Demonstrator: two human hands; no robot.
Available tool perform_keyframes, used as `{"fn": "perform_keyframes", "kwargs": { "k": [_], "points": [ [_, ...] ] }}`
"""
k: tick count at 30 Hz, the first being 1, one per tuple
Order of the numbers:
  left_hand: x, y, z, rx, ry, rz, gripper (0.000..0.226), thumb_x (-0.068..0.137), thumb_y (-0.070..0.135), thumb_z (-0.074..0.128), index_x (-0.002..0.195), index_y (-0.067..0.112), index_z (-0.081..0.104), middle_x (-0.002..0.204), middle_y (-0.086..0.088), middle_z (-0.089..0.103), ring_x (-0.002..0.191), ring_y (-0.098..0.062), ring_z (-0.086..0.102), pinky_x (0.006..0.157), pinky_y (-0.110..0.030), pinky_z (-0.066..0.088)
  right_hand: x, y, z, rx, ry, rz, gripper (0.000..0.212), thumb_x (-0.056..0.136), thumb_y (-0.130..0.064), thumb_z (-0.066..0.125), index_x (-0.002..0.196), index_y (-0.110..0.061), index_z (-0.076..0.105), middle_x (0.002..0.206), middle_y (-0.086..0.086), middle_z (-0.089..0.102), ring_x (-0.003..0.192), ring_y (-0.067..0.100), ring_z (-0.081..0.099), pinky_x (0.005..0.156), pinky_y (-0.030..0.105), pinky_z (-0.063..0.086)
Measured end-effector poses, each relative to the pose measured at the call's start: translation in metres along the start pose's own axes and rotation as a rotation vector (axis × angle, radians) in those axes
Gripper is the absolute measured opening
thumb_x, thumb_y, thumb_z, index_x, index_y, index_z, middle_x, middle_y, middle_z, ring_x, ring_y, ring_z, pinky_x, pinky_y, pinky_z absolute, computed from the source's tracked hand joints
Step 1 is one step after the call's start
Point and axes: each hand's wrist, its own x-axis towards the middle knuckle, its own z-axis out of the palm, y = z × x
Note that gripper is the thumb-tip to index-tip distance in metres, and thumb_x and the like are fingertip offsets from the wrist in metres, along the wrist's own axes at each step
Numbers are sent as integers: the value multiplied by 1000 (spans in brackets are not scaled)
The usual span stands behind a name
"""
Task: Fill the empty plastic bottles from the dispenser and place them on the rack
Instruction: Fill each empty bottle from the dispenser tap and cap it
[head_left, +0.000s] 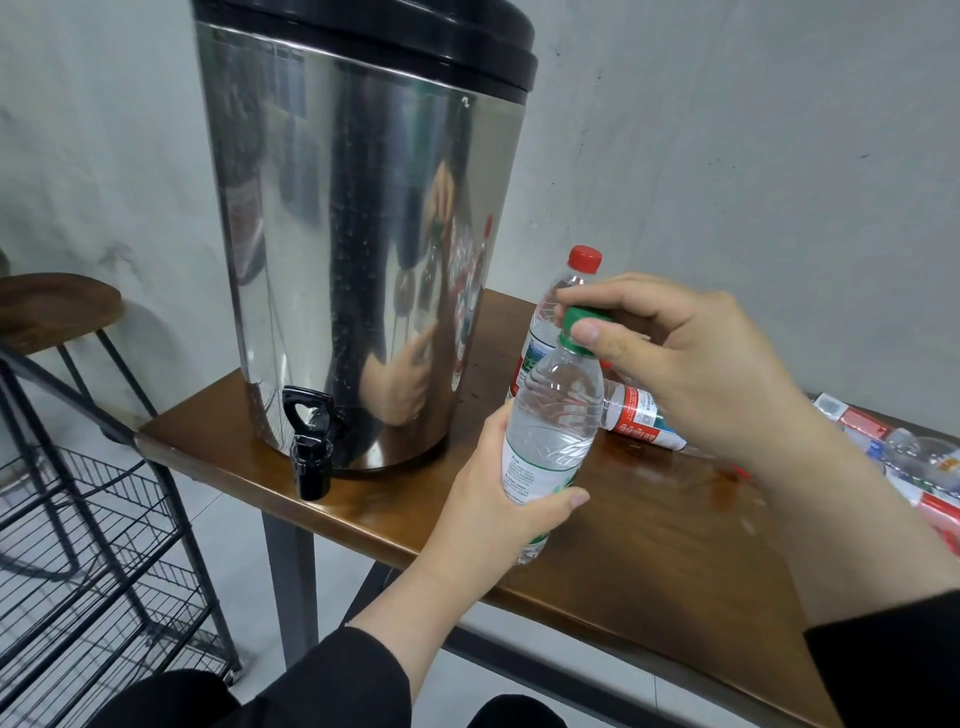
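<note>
A clear plastic bottle (553, 415) with a green-and-white label is held above the wooden table (649, 535). My left hand (498, 509) grips its lower body. My right hand (685, 358) pinches its green cap (581, 318) between thumb and fingers. A tall steel dispenser (358, 244) with a black lid stands at the table's left end, its black tap (310, 441) hanging over the front edge. Behind the held bottle stands a red-capped bottle (582, 270). Another bottle (641, 418) lies on its side under my right hand. The black wire rack (98, 551) stands low at the left.
Several flattened or lying bottles with red-and-white labels (919, 462) pile at the table's right end. A round wooden stool (52, 306) stands behind the rack. A grey wall runs close behind the table.
</note>
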Motion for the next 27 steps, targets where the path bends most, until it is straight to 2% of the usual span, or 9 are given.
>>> {"fn": "perform_keyframes", "kwargs": {
  "k": [3,6,8,11,15,18,21,24,27],
  "points": [
    [1,-1,1,6,-1,-6,79,78,40,88,125,63,29,125,41,47,122,13,49,94,-7,43,-3,5,7,27,91,20,18,90,-31,74,106,-39,74,107,-11,73,102,14,68,90,51,58],
    [1,-3,1,8,2,3,77,77,40,88,120,68,30,118,51,45,117,24,45,87,0,42,-6,5,18,63,185,36,24,84,-42,73,107,-34,74,105,-10,72,103,8,67,86,27,56],
    [2,-4,0,2,9,6,79,77,40,88,121,69,28,120,51,45,118,25,44,90,0,41,-11,6,23,70,174,40,29,94,-45,63,118,-31,72,113,-14,70,110,5,64,87,18,51],
    [2,-5,0,1,13,18,80,77,39,88,122,69,28,122,49,46,120,22,46,93,-2,42,-19,8,26,134,167,34,28,107,-29,47,127,-32,67,124,-17,70,123,2,61,98,24,53],
    [1,-6,0,-4,16,34,78,78,37,88,123,66,32,122,50,47,119,21,48,92,-2,42,-17,9,34,291,319,85,21,97,-17,67,112,-30,74,107,-11,76,105,7,70,88,25,58],
    [2,-8,0,-10,31,46,79,77,36,88,124,66,33,124,48,49,120,19,50,96,-7,43,-14,10,39,242,294,131,29,95,-33,70,123,-31,70,117,-10,73,113,10,67,91,32,58],
    [2,-7,0,-11,27,45,80,77,37,88,123,69,31,125,46,49,121,18,50,99,-11,44,-13,12,37,283,176,151,45,96,-51,52,135,-31,62,118,-7,72,117,15,66,96,43,57],
    [2,-5,1,-1,12,40,80,78,41,87,120,73,27,121,50,46,119,22,47,93,-6,44,-11,12,33,323,94,154,37,97,-50,50,125,-30,65,112,0,74,113,24,68,96,56,56],
    [2,-7,1,-5,20,49,80,78,39,88,121,71,28,121,52,45,118,23,46,89,-2,43,-9,11,33,340,121,164,23,93,-41,59,110,-28,67,108,0,76,109,21,70,96,54,56]
  ]
}}
